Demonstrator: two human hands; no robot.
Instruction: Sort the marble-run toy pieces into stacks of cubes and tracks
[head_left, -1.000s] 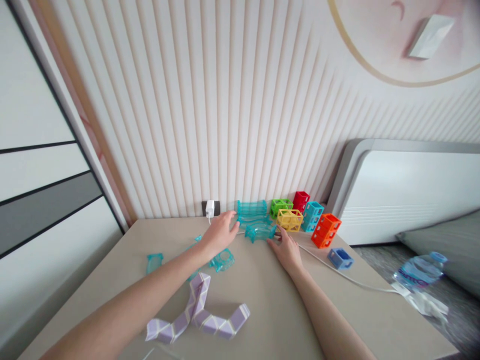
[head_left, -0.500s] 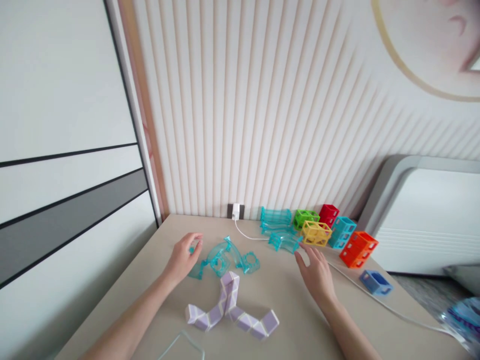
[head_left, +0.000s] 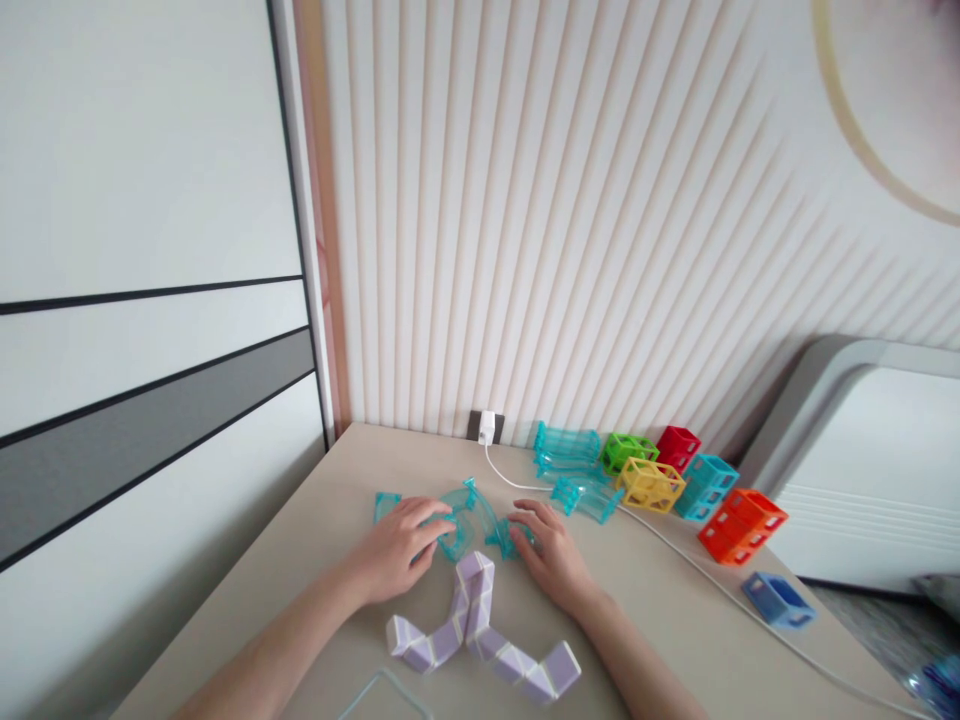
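Translucent teal plastic track pieces [head_left: 471, 505], some curved and some with square ends, lie together in the middle of the table. My left hand [head_left: 401, 550] is over their left part, fingers apart and fingertips at a piece with a round hole. At the right end, the spread fingers of my right hand [head_left: 555, 555] reach over a small square teal piece [head_left: 501, 540], apparently touching it. Neither hand shows a firm grip. Just in front, between my forearms, lies a lilac and white folding snake puzzle [head_left: 480, 625], bent into a three-armed shape.
More teal track pieces [head_left: 566, 445] lie near the wall. To their right stand green [head_left: 628, 452], yellow [head_left: 651, 485], red [head_left: 679, 448], turquoise [head_left: 705, 487], orange [head_left: 742, 525] and blue [head_left: 778, 600] open-frame blocks. A white cable [head_left: 690, 555] runs from the plugged-in charger [head_left: 487, 428] across the table.
Both hands have moved inward to the middle teal pieces, the left to the right and the right to the left. The view has shifted slightly; the snake puzzle lies as before.
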